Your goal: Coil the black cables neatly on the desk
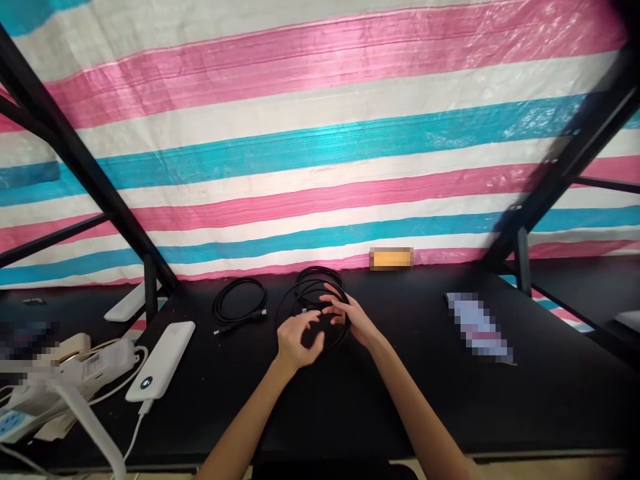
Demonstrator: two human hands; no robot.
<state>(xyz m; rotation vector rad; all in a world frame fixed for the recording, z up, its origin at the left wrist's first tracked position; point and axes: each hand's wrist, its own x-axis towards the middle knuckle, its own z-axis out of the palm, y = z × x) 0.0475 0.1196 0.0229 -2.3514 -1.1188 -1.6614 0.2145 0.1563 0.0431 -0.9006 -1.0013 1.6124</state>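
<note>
Both my hands meet over a loose coil of black cable (315, 288) lying on the black table (400, 373) near its back edge. My left hand (296, 340) hovers over the coil's near side with its fingers curled and spread toward the strands. My right hand (350, 315) rests on the coil's right side, fingers stretched across the loops and touching them. Whether either hand pinches a strand is unclear. A second, neatly coiled black cable (240, 301) lies just to the left, apart from my hands.
A white power bank (163, 360) with a white lead lies at the left. White power strips and plugs (60, 380) crowd the far left edge. A blurred card (477, 327) lies at the right. Black frame posts (150, 287) stand at both sides before a striped tarp.
</note>
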